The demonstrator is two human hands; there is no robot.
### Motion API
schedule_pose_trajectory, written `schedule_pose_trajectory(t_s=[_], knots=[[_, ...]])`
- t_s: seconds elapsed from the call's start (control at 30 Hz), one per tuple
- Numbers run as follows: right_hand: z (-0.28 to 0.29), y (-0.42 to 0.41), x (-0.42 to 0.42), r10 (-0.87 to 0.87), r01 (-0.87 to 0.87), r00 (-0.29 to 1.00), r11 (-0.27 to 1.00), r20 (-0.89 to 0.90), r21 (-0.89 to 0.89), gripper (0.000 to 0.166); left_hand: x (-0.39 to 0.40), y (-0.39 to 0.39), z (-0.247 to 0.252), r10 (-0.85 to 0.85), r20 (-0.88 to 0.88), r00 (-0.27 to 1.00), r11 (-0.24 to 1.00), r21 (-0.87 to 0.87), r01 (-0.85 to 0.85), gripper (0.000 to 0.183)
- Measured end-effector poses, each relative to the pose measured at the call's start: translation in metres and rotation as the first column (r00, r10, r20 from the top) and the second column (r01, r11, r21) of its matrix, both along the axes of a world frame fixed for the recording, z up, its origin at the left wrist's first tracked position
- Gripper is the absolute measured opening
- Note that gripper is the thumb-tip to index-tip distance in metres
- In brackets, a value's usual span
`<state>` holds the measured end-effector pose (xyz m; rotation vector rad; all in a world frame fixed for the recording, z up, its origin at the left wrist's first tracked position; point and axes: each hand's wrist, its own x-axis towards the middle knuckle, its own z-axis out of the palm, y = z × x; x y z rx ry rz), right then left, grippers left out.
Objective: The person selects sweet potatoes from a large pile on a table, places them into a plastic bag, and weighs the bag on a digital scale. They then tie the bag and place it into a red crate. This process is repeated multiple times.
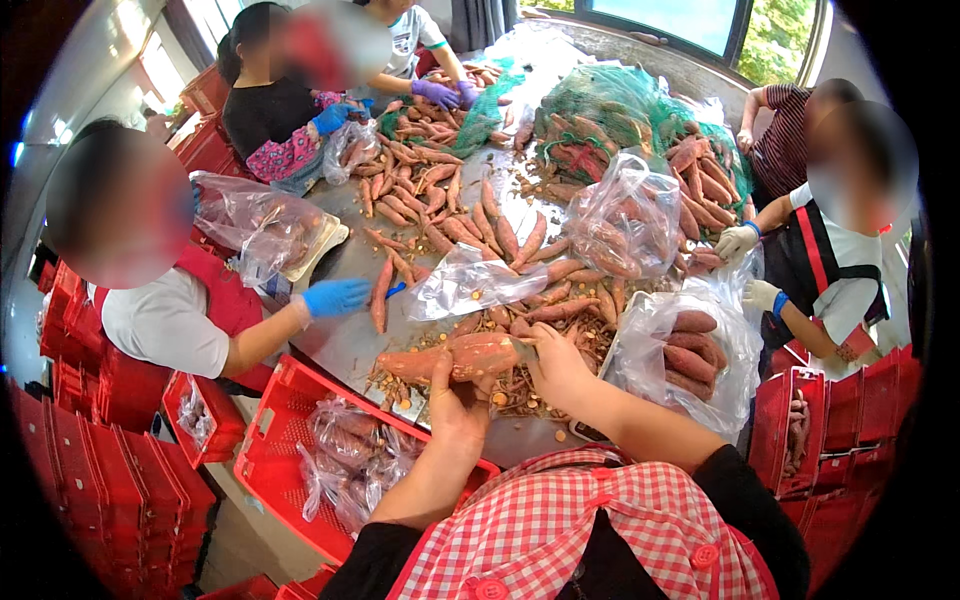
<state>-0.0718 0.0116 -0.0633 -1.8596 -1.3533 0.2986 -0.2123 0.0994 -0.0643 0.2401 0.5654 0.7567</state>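
My left hand [459, 409] grips a large sweet potato [450, 360] from below, with the thumb up along its near side. The sweet potato lies roughly level above the table's near edge. At its right end is my right hand [561, 369], closed on what looks like a small knife [523, 349]; a short greyish blade shows against that end, and the handle is hidden in the fist. Below and behind both hands are trimmed ends and scraps [577, 337] of sweet potato. An unfilled clear plastic bag [480, 285] rests on the pile just beyond.
A red crate [281, 427] with bagged sweet potatoes [349, 435] stands at my left. To my right, an open bag of sweet potatoes [690, 352] sits on a scale. A co-worker's blue-gloved hand [336, 298] reaches in from the left; white-gloved hands [737, 241] work at the right.
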Motion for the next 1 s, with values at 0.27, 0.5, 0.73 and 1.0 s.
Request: schedule_pose_trajectory(t_s=[0.27, 0.5, 0.73, 1.0], knots=[[0.010, -0.037, 0.009, -0.100, 0.037, -0.041, 0.994, -0.994, -0.101, 0.025, -0.002, -0.001, -0.004, -0.059, 0.172, 0.983, 0.970, 0.241, 0.017, 0.058], [0.051, -0.130, 0.020, 0.080, 0.004, 0.167, 0.997, -0.983, 0.082, 0.037, 0.029, -0.035, 0.009, -0.503, 0.209, 0.839, 0.743, 0.601, 0.295, 0.062], [0.052, -0.247, 0.024, -0.093, 0.171, 0.981, 0.827, -0.170, 0.536, 0.054, 0.048, -0.098, 0.037, -0.746, 0.205, 0.634, 0.654, 0.411, 0.636, 0.063], [0.031, -0.311, -0.004, -0.254, 0.413, 0.895, 0.786, -0.367, 0.461, 0.053, 0.070, -0.166, 0.046, -0.739, 0.018, 0.674, 0.607, 0.452, 0.653, 0.067]])
